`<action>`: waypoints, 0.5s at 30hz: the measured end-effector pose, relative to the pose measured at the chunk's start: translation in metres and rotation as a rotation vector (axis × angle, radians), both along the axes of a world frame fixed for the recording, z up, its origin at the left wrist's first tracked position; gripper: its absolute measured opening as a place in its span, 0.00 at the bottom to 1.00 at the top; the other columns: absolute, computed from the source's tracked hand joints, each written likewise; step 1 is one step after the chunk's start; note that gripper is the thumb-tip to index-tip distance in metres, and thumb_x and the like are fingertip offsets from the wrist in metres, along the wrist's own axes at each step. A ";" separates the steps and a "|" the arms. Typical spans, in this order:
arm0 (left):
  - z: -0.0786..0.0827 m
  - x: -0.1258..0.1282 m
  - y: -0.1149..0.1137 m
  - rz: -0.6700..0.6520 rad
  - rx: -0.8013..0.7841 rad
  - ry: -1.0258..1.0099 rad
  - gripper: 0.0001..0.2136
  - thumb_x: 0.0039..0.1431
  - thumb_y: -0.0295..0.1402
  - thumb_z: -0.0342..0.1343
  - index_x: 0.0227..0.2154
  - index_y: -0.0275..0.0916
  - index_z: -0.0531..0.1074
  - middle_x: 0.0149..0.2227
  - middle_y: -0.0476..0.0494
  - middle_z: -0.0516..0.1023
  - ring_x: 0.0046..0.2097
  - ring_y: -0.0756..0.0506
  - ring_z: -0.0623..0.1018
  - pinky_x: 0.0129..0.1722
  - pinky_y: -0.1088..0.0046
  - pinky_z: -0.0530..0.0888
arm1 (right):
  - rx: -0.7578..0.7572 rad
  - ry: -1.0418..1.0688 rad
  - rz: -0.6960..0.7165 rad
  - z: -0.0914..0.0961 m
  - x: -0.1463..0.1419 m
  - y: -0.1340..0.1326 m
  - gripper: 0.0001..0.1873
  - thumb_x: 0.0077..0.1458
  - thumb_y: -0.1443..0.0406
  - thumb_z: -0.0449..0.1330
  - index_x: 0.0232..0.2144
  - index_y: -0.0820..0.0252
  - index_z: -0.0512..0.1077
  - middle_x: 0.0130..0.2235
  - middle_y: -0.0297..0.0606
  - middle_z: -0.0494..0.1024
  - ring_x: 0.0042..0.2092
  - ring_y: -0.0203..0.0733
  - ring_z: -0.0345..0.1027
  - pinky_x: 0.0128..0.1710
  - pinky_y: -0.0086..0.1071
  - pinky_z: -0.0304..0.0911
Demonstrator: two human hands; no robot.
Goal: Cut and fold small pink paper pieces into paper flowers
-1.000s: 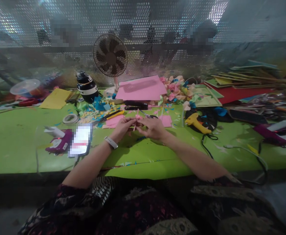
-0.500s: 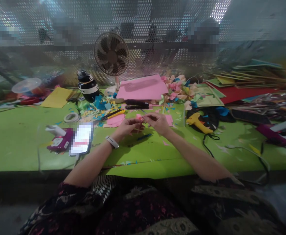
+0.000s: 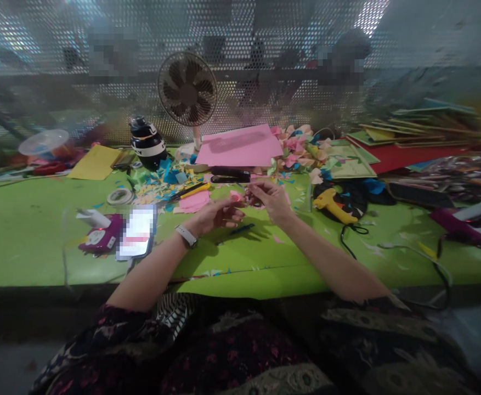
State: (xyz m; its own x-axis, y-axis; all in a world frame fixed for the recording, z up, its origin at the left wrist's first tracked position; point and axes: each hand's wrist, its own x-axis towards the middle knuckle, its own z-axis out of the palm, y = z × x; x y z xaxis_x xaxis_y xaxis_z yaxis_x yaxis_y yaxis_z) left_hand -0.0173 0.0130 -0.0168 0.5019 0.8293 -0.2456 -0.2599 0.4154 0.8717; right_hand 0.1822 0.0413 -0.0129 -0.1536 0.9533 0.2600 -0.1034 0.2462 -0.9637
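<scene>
My left hand (image 3: 215, 215), with a watch on a white strap at the wrist, pinches a small curled piece of pink paper (image 3: 236, 197) between thumb and forefinger; its other fingers curl loosely. Just to the right, my right hand (image 3: 273, 203) is raised a little, apart from the pink paper. Its thumb and fingertips are pressed together, and whatever they hold is too small to name. On the table below the hands lies a thin dark blue tool or pen (image 3: 242, 229). A stack of pink paper pieces (image 3: 194, 202) rests behind my left hand.
Behind the hands are a black stapler (image 3: 230, 175), a yellow cutter (image 3: 194, 190), paper scraps and a pink sheet (image 3: 240, 147). Folded paper flowers (image 3: 300, 145) are heaped beside it. A yellow glue gun (image 3: 335, 207) sits right, a phone (image 3: 137, 231) left, a fan (image 3: 187, 90) at the back.
My right hand has moved right and slightly up, away from the pink paper. My left hand keeps hold of it, its lower fingers now more spread.
</scene>
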 end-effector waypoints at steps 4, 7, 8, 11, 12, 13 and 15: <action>-0.001 0.000 -0.002 0.012 0.018 0.031 0.16 0.54 0.44 0.67 0.39 0.37 0.81 0.35 0.36 0.83 0.33 0.46 0.81 0.34 0.69 0.77 | -0.013 0.028 0.020 -0.002 -0.002 0.000 0.27 0.38 0.42 0.72 0.32 0.55 0.77 0.30 0.33 0.83 0.26 0.34 0.74 0.27 0.29 0.71; 0.000 0.001 -0.004 0.031 0.028 0.018 0.14 0.53 0.40 0.69 0.39 0.37 0.80 0.38 0.37 0.83 0.35 0.46 0.82 0.37 0.68 0.78 | -0.009 0.027 0.020 -0.003 -0.004 0.000 0.28 0.34 0.42 0.73 0.30 0.55 0.79 0.29 0.33 0.82 0.29 0.36 0.75 0.32 0.32 0.73; 0.001 0.001 -0.005 0.041 0.031 0.005 0.14 0.53 0.39 0.69 0.39 0.37 0.80 0.39 0.37 0.83 0.36 0.46 0.82 0.39 0.68 0.78 | -0.003 0.027 0.020 -0.003 -0.005 -0.001 0.28 0.34 0.42 0.73 0.30 0.55 0.79 0.29 0.33 0.82 0.29 0.36 0.75 0.33 0.32 0.74; 0.003 0.003 -0.007 0.052 0.027 -0.023 0.13 0.51 0.36 0.70 0.38 0.37 0.80 0.40 0.39 0.83 0.39 0.46 0.82 0.41 0.67 0.78 | 0.023 0.013 0.036 -0.004 -0.006 -0.001 0.26 0.37 0.42 0.72 0.30 0.55 0.80 0.30 0.34 0.82 0.30 0.37 0.75 0.33 0.33 0.74; 0.003 0.003 -0.007 0.051 0.024 -0.028 0.13 0.51 0.36 0.70 0.38 0.37 0.80 0.40 0.40 0.83 0.39 0.47 0.82 0.42 0.67 0.78 | 0.032 0.002 0.041 -0.004 -0.007 -0.002 0.26 0.38 0.43 0.72 0.31 0.55 0.81 0.30 0.35 0.82 0.31 0.37 0.76 0.34 0.33 0.74; 0.002 0.004 -0.007 0.053 0.024 -0.034 0.12 0.51 0.35 0.70 0.38 0.37 0.81 0.40 0.40 0.83 0.40 0.47 0.81 0.44 0.66 0.78 | 0.040 -0.007 0.045 -0.005 -0.007 -0.002 0.25 0.39 0.43 0.72 0.31 0.55 0.81 0.31 0.35 0.82 0.31 0.38 0.76 0.34 0.34 0.74; 0.001 0.005 -0.007 0.075 0.026 -0.051 0.10 0.52 0.33 0.70 0.38 0.38 0.81 0.41 0.40 0.83 0.40 0.47 0.81 0.46 0.65 0.78 | 0.049 -0.010 0.044 -0.006 -0.009 -0.003 0.24 0.40 0.43 0.72 0.30 0.55 0.81 0.31 0.35 0.82 0.32 0.38 0.76 0.35 0.35 0.74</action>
State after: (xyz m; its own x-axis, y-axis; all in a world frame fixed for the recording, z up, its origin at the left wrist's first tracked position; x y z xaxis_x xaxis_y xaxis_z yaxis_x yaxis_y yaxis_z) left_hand -0.0127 0.0065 -0.0159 0.4491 0.8709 -0.1994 -0.3341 0.3707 0.8666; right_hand 0.1737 0.0386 -0.0190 -0.1983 0.9316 0.3046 -0.1054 0.2887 -0.9516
